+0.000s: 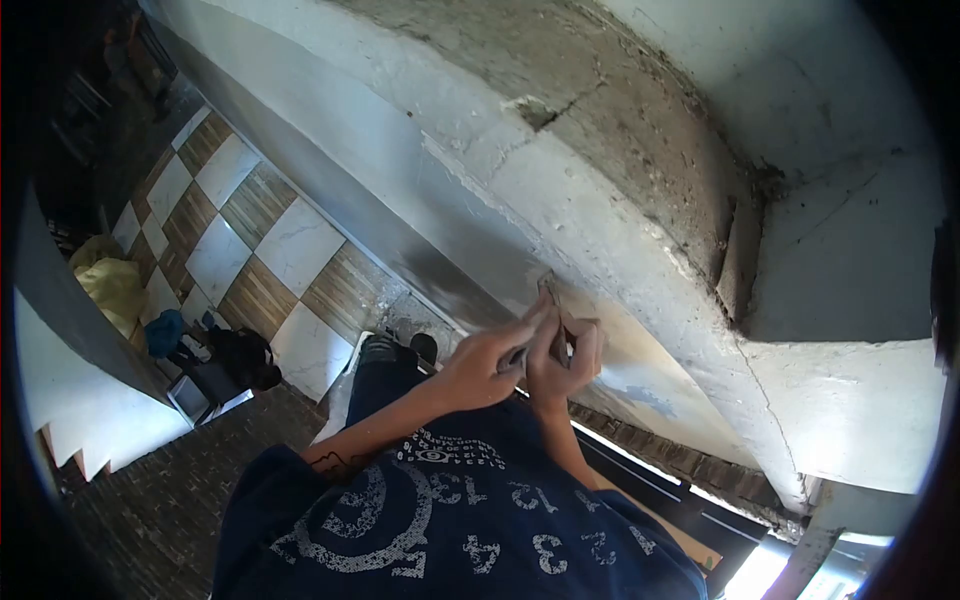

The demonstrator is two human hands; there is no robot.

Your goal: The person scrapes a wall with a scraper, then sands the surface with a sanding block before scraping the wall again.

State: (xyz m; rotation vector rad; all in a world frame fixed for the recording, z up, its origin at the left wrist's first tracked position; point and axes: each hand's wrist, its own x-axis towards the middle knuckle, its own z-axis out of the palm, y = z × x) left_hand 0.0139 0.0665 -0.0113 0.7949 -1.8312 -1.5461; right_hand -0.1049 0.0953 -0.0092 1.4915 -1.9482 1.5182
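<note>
My left hand [485, 362] and my right hand [565, 365] are close together at the centre, against the plastered wall [470, 220]. The fingers of both hands are bent and pinched around something small that I cannot make out. Just above the fingertips, a small rough patch [545, 281] shows on the wall surface, below the concrete ledge [600, 130]. The fingertips are near this patch, and part of what lies between them is hidden by the fingers.
A cracked ledge runs diagonally across the upper right. Checkered floor tiles [300, 245] lie at the left, with a yellow bag [108, 285] and a black bag [240, 355] on that side. Dark brick-patterned flooring [160, 500] is at the lower left.
</note>
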